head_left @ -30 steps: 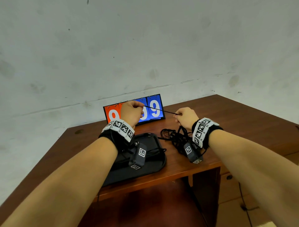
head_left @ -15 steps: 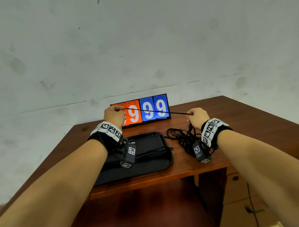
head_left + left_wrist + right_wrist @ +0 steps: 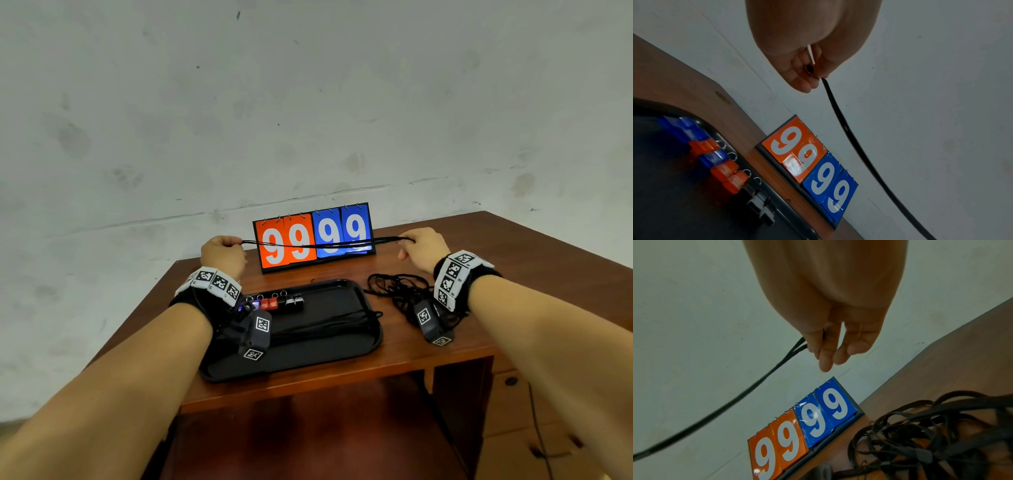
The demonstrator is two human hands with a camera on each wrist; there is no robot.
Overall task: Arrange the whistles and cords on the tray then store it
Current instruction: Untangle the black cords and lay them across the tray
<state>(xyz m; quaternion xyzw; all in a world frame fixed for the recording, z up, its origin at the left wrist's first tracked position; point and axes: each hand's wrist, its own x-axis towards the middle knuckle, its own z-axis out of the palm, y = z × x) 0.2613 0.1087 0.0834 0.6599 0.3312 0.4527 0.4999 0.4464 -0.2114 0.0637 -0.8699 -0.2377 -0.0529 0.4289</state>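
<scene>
A thin black cord [image 3: 325, 244] stretches nearly level between the left hand [image 3: 222, 253], whose curled fingers pinch one end, and the right hand [image 3: 423, 249], whose thumb and fingers pinch the other, in front of the orange-and-blue flip scoreboard [image 3: 313, 236]. Below, the black plastic tray [image 3: 329, 356] on the brown wooden table [image 3: 531, 253] holds a row of blue, red and black whistles [image 3: 274, 303] along its far edge and straightened cords [image 3: 329, 325] across its middle. A tangled pile of black cords [image 3: 397, 291] lies on the table just right of the tray.

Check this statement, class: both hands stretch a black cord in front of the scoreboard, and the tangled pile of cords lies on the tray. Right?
Not quite. The tangled pile lies on the table, right of the tray, as the head view shows. The rest is right.
</scene>
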